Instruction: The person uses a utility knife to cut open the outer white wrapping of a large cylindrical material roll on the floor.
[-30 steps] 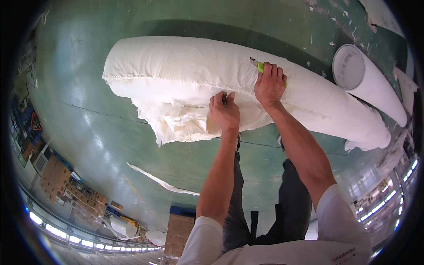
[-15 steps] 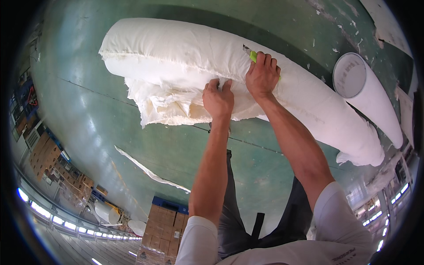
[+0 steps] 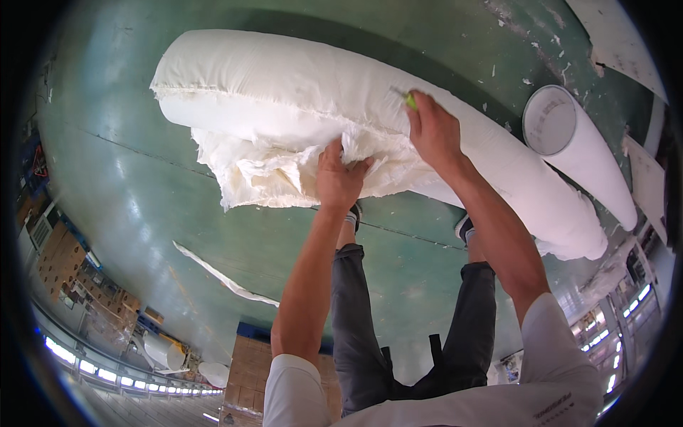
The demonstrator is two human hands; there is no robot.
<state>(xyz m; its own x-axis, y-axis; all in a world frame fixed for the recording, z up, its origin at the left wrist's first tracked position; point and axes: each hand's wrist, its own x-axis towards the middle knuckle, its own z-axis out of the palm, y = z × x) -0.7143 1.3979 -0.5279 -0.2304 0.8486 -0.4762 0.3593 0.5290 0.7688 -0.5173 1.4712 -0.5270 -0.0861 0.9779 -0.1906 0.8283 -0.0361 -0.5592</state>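
Through the head camera, I've got the white fabric roll (image 3: 284, 80) lying across the green floor (image 3: 135, 213), just ahead of the person's sneakers (image 3: 464, 229). And here's the right hand (image 3: 435, 133), clasped around a green utility knife (image 3: 410, 101), its blurred blade pointing up and left above the roll! Whether that blade touches fabric, I can't tell. Over to the left hand (image 3: 340, 183): it's down at the ragged edge, thumb and forefinger apart with white material between them; I can't tell from here whether it's pinched. Beside that hand, crumpled loose fabric (image 3: 263, 176) spills toward the person. Off to the right, a white tube (image 3: 601, 164) shows me its open round end, close by the roll. Nearer the person on the left, one thin white strip (image 3: 224, 276) lies on the floor.
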